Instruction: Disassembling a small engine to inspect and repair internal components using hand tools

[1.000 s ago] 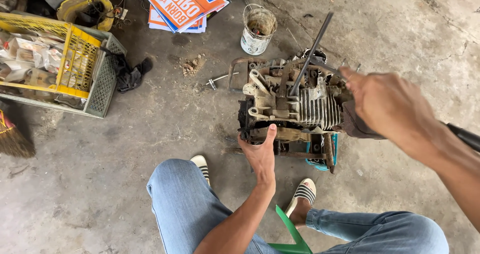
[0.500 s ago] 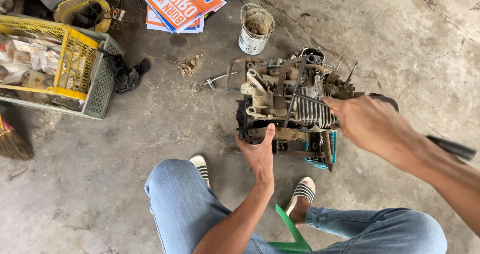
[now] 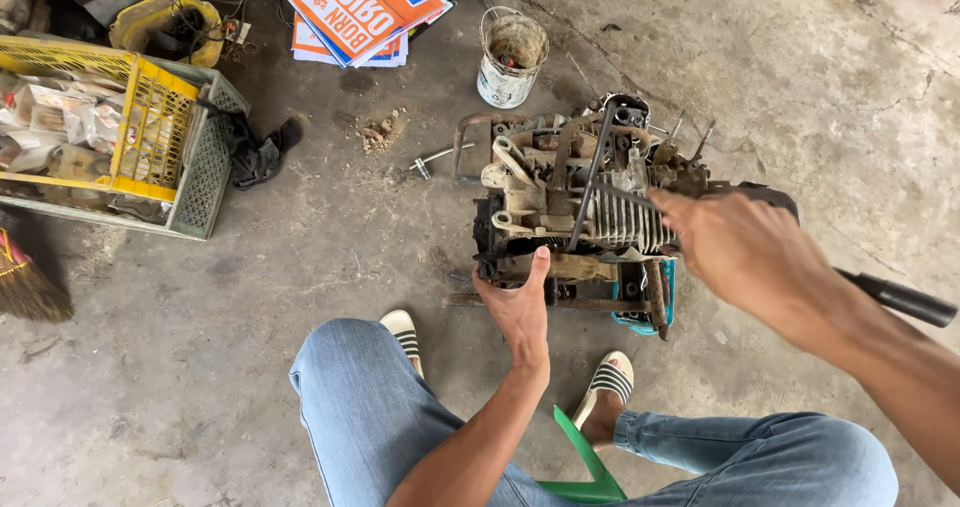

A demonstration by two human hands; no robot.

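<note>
A dirty small engine (image 3: 570,207) with cooling fins sits on the concrete floor between my feet. My left hand (image 3: 518,302) grips its near lower edge. My right hand (image 3: 745,252) is closed around one arm of a dark T-shaped wrench (image 3: 590,177), whose shaft stands on the top of the engine. A black handle (image 3: 900,297) sticks out to the right past my right wrist.
A white paint bucket (image 3: 510,57) stands behind the engine. A yellow and grey crate (image 3: 200,157) with boxes is at left, orange and blue signs (image 3: 365,7) at the top, a broom (image 3: 25,282) at far left, a loose bolt (image 3: 435,159) on the floor, a green stool (image 3: 585,467) under me.
My right hand has swung the wrench from the upper right down and left across the engine. My left hand has stayed on the engine's near edge.
</note>
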